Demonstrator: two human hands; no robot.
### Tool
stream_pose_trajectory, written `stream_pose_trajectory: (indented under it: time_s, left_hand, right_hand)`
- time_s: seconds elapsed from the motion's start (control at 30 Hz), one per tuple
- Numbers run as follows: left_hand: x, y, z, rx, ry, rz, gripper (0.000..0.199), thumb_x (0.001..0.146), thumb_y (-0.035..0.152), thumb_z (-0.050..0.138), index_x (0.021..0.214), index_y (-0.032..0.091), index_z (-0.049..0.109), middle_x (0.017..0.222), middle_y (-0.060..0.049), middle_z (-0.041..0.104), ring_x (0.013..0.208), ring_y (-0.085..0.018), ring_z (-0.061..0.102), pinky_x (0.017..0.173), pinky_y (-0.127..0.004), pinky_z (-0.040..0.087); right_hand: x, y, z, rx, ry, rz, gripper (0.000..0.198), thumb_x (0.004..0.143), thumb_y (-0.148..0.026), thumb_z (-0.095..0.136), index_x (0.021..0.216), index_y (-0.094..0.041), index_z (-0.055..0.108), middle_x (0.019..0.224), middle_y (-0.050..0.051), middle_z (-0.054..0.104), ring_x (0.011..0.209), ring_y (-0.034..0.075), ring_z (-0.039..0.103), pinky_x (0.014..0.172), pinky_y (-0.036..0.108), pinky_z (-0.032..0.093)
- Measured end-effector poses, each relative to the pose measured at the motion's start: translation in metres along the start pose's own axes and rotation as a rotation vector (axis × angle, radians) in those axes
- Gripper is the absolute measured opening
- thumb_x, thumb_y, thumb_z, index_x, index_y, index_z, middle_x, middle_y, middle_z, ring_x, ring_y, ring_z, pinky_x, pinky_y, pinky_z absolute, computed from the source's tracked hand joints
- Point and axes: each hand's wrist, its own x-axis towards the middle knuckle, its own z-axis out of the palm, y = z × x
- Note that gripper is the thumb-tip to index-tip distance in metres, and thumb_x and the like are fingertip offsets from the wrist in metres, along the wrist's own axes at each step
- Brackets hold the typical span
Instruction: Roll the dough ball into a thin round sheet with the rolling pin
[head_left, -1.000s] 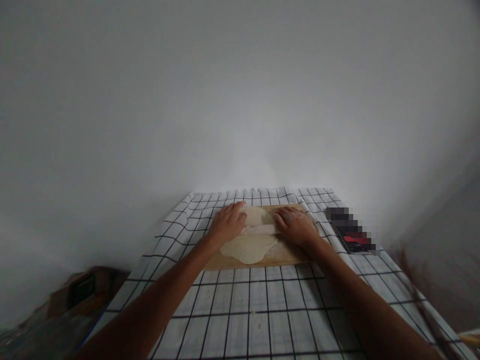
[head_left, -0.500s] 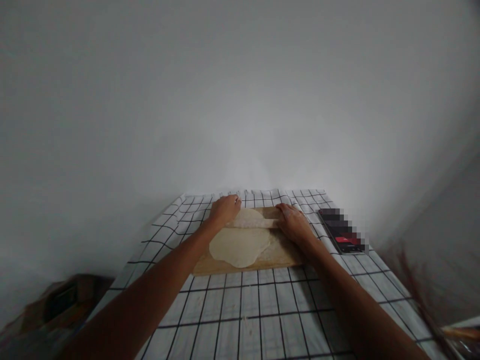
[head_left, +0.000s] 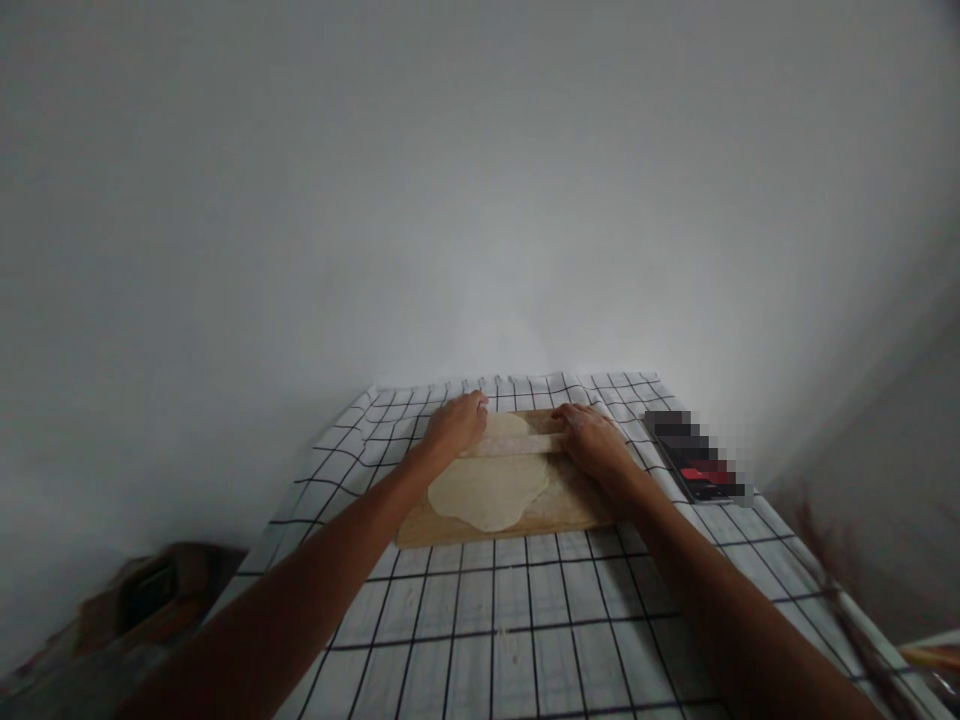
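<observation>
A pale, flattened sheet of dough [head_left: 487, 492] with a wavy edge lies on a wooden board [head_left: 577, 508]. Across the dough's far part rests a light rolling pin [head_left: 517, 445]. My left hand [head_left: 457, 425] is closed over the pin's left end, hiding that end. At the other end my right hand [head_left: 592, 438] is wrapped round the pin, its fingers bent and partly hidden. Some dough shows beyond the pin, between the two hands.
The board sits on a table covered by a white cloth with black grid lines [head_left: 450, 620]. A phone [head_left: 697, 465], partly pixelated, lies right of the board. A wall rises behind the table. At lower left stands a brown box [head_left: 142, 600].
The whole view has shifted slightly, so the table and board appear a little further right. Both hands stay on the rolling pin, and the dough looks much the same.
</observation>
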Motion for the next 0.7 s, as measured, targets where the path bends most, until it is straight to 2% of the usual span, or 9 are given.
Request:
stream_pose_trajectory:
  time_s: [0.5,0.7]
  left_hand:
    - [-0.022,0.005,0.0,0.053,0.044,0.012,0.035,0.102,0.026,0.038,0.133,0.023,0.055,0.132,-0.009,0.066,0.123,-0.023,0.06,0.101,-0.038,0.045]
    - [-0.026,0.007,0.002,0.07,0.064,0.004,0.037,0.101,0.026,0.039,0.133,0.022,0.056,0.129,-0.009,0.067,0.119,-0.026,0.061,0.1,-0.041,0.046]
  right_hand:
    - [-0.009,-0.009,-0.009,0.093,0.014,0.022,0.039,0.087,-0.006,0.045,0.119,-0.018,0.065,0.122,0.01,0.069,0.113,0.023,0.062,0.096,0.03,0.044]
    - [-0.01,-0.009,-0.01,0.099,-0.006,0.012,0.037,0.089,-0.006,0.046,0.119,-0.016,0.066,0.121,0.012,0.07,0.111,0.023,0.062,0.096,0.03,0.043]
